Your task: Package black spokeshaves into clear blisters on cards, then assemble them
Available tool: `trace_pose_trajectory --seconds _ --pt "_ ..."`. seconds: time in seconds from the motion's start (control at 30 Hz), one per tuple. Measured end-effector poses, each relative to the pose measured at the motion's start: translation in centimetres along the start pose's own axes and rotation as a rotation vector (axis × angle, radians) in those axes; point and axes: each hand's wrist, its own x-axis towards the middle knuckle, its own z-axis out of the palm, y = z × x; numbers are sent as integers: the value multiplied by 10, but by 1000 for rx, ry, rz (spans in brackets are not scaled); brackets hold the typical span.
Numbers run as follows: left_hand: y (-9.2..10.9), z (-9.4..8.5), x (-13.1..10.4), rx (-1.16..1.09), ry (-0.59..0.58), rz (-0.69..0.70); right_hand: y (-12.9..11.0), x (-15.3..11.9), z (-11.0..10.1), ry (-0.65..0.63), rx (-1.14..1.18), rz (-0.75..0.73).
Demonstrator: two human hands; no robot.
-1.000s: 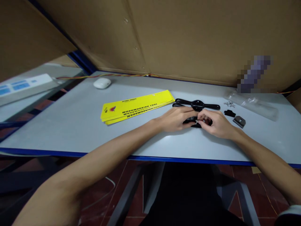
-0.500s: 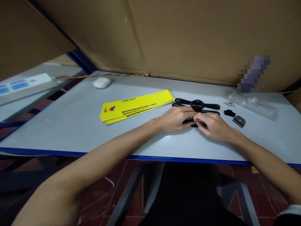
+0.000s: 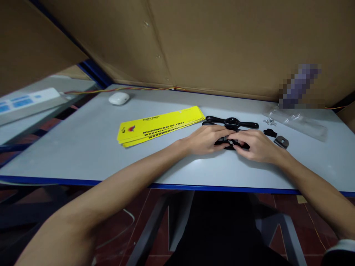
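Note:
My left hand (image 3: 208,139) grips the left part of the nearest black spokeshave (image 3: 229,147), which lies flat on the table. From the right, my right hand (image 3: 255,145) is closed around the same tool's other side. A small silvery part (image 3: 230,142) shows between my fingertips at its middle. Just behind lie more black spokeshaves (image 3: 232,121), one of them partly covered by my hands. Right of my right hand are a small black piece (image 3: 270,132), a grey metal blade (image 3: 281,142) and several small screws (image 3: 270,121).
Yellow printed cards (image 3: 161,125) are stacked left of the hands. A white mouse-like object (image 3: 119,98) sits at the back left. Clear plastic bags (image 3: 302,123) lie at the right, below a blurred purple item (image 3: 299,87). A brown panel (image 3: 222,44) rises behind the table (image 3: 83,147).
My right hand has shifted slightly, its fingers spreading to either side of the tool's middle, so the silvery part now shows. My left hand has hardly moved.

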Motion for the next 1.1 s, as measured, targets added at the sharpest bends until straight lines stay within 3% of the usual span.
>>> trace_pose_trajectory --seconds 0.17,0.67,1.1 --pt "0 0 -1 11 11 8 2 0 0 -43 8 18" --pt "1 -2 1 12 4 28 8 -2 8 78 -8 127" --pt "1 0 0 30 30 47 4 -1 8 94 -24 92"
